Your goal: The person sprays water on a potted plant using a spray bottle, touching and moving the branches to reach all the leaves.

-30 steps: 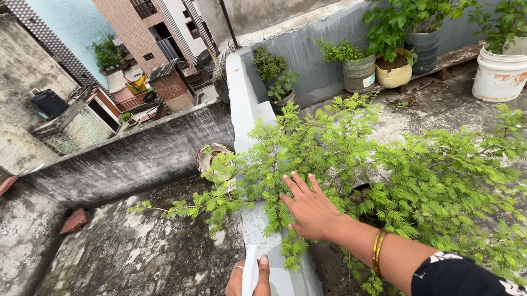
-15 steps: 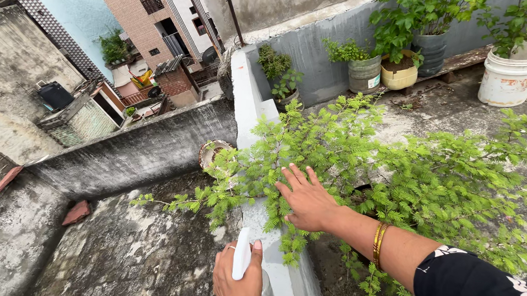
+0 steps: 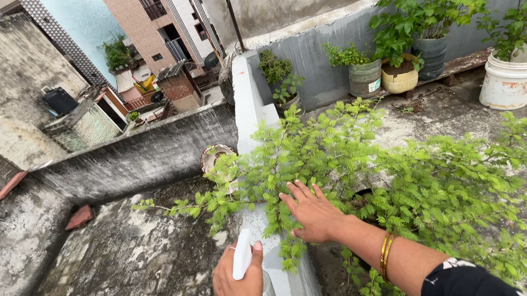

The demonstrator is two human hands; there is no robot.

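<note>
Head view, rooftop terrace. Right hand lies flat, palm down, fingers spread and straight, pressed into the feathery green foliage of a fern-leaved plant; it grips nothing. Two gold bangles sit on the right forearm, above a dark patterned sleeve.

Left hand is at the bottom edge of the view, fist wrapped around the neck of a white spray bottle, thumb laid up alongside the nozzle head; a ring shows on one finger. The bottle is upright, just beside the outer face of the white parapet wall, below the plant's lowest fronds.

The plant spreads across the terrace floor and hangs over the parapet's top edge; its pot is mostly hidden under leaves, only a dark rim showing near the right wrist.

Along the far wall of the terrace: a grey pot, a yellow pot, a dark pot and a white bucket at the far right corner, all holding green plants. Beyond the parapet, a lower stained concrete roof and buildings.
</note>
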